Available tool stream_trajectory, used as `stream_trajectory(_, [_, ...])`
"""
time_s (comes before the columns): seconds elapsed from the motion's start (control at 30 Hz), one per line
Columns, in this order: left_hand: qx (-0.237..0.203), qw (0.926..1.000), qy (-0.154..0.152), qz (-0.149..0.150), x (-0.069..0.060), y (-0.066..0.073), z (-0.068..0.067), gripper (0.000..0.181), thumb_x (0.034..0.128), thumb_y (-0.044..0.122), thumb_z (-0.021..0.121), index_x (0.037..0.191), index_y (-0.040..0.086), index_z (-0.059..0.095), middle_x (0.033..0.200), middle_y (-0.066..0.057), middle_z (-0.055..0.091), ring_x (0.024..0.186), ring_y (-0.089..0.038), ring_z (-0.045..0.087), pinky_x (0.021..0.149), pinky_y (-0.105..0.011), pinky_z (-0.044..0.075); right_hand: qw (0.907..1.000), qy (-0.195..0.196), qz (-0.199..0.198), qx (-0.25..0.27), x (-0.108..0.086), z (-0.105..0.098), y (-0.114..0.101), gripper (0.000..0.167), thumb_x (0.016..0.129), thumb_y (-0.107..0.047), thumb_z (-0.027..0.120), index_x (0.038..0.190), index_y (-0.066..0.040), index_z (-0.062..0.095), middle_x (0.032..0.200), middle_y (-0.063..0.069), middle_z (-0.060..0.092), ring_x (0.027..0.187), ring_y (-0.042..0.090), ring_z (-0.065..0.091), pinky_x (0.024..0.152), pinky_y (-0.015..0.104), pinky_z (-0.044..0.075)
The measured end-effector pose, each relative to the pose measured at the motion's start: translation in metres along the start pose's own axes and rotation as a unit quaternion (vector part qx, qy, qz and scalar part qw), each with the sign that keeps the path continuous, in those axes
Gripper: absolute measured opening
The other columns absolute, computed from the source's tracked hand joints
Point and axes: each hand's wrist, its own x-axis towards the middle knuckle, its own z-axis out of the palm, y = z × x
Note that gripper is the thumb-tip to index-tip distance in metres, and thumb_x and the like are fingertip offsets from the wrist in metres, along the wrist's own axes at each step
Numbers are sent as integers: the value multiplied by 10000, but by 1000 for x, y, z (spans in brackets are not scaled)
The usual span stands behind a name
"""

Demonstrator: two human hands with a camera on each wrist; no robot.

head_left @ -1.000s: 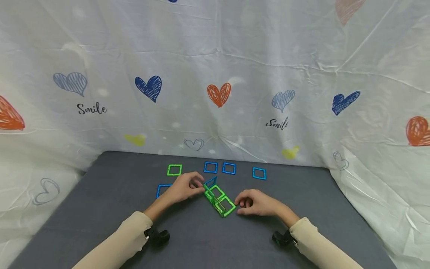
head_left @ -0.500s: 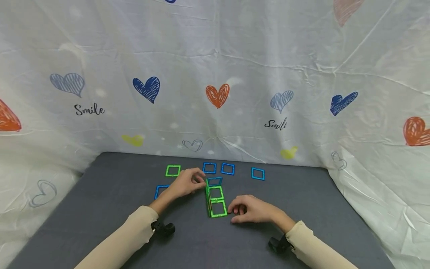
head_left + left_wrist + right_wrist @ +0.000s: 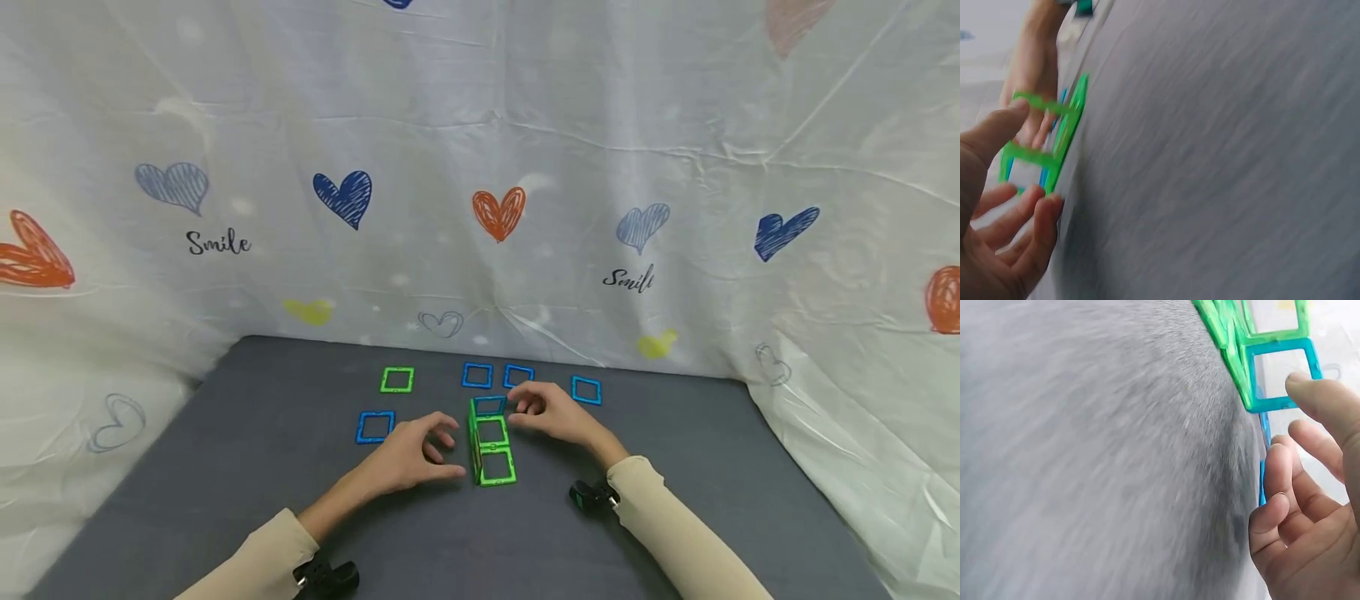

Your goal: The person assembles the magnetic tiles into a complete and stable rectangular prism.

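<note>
Several square frame-shaped magnetic tiles are joined at the table's middle. Two green tiles (image 3: 495,449) lie flat in a row, a green wall (image 3: 475,442) rises along their left side, and a blue tile (image 3: 491,399) stands across the far end. My left hand (image 3: 411,457), thumb and fingers parted, is just left of the green wall; its thumb overlaps a green tile in the left wrist view, and contact is unclear. My right hand (image 3: 557,413) is beside the blue tile with loosely bent fingers. Its thumb (image 3: 1319,403) overlaps that tile's edge; whether it touches cannot be told.
Loose tiles lie flat around the build: a green one (image 3: 397,391) and blue ones (image 3: 477,385) (image 3: 587,402) along the back, and another blue one (image 3: 361,427) at left. My right hand is close to a back blue tile (image 3: 519,367). A printed curtain (image 3: 420,267) hangs behind the grey table (image 3: 450,550).
The joined tiles have turned from slanting to pointing straight away from me. My left hand has drawn back nearer along the wall; my right hand has moved from the near end to the far end.
</note>
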Motion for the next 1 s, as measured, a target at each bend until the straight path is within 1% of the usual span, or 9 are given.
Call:
stream_trajectory(0.1, [200, 9995, 106, -223, -3, 9, 9, 749, 802, 467, 870, 1366, 81, 564, 1086, -15, 683, 846, -132, 672, 741, -347, 553, 10000, 10, -13, -33, 10, 3, 0, 322, 958, -138, 746, 1253, -27, 679, 947, 26, 640, 785, 184, 604, 675, 314, 506])
stream_trajectory(0.2, [486, 9981, 225, -316, -2, 15, 17, 795, 781, 525, 864, 1378, 101, 554, 1075, 8, 682, 831, -115, 656, 713, -357, 545, 9998, -73, -112, -116, 16, 6, 0, 265, 965, -131, 734, 1206, -25, 711, 930, 2, 657, 779, 164, 620, 683, 323, 519])
stream_trajectory(0.3, [629, 9971, 289, -302, 1, 17, 23, 735, 800, 516, 854, 1354, 127, 568, 1044, 34, 680, 801, -84, 643, 684, -340, 537, 9996, -128, -174, -179, 19, 8, -1, 192, 975, -124, 719, 1137, -25, 746, 912, -25, 671, 773, 144, 629, 683, 325, 524])
stream_trajectory(0.4, [625, 9974, 311, -167, 3, 15, 24, 630, 845, 468, 833, 1319, 134, 589, 1000, 56, 682, 772, -49, 638, 680, -311, 537, 9996, -125, -144, -198, 17, 6, -1, 166, 984, -110, 702, 1112, -17, 756, 910, -31, 676, 774, 141, 633, 682, 326, 524])
stream_trajectory(0.5, [511, 9981, 330, -6, 4, 12, 21, 536, 885, 400, 815, 1288, 110, 610, 960, 65, 691, 753, -39, 648, 679, -297, 546, 9996, -93, -92, -247, 11, 2, -1, 149, 990, -107, 694, 1102, -34, 759, 905, -17, 679, 762, 150, 627, 671, 324, 515])
stream_trajectory(0.57, [424, 9986, 319, 74, 7, 10, 18, 477, 907, 356, 801, 1262, 89, 625, 939, 72, 696, 742, -38, 658, 675, -296, 553, 9996, -68, -56, -286, 5, -3, -1, 134, 989, -108, 696, 1092, -54, 762, 901, -5, 683, 752, 157, 623, 656, 318, 506])
stream_trajectory(0.67, [339, 9988, 334, 145, 12, 6, 14, 395, 931, 304, 782, 1215, 63, 649, 921, 69, 704, 732, -44, 671, 663, -294, 556, 9994, -48, -69, -343, -6, -11, 1, 110, 984, -85, 695, 1068, -53, 759, 888, 17, 682, 732, 168, 608, 629, 308, 490])
stream_trajectory(0.83, [45, 9989, 440, 126, 27, -1, 8, 272, 957, 213, 754, 1145, 35, 673, 912, 18, 719, 704, -105, 685, 596, -300, 551, 9992, -103, -60, -386, -25, -21, 5, 98, 983, -59, 688, 1056, -35, 749, 880, 31, 677, 716, 165, 587, 619, 287, 476])
stream_trajectory(1.0, [-166, 9984, 537, 41, 45, -5, 7, 165, 969, 134, 729, 1103, 48, 688, 897, -10, 724, 654, -185, 683, 530, -304, 534, 9989, -250, 9, -402, -40, -24, 5, 90, 989, -81, 689, 1062, -55, 734, 864, 19, 663, 700, 163, 582, 610, 285, 480])
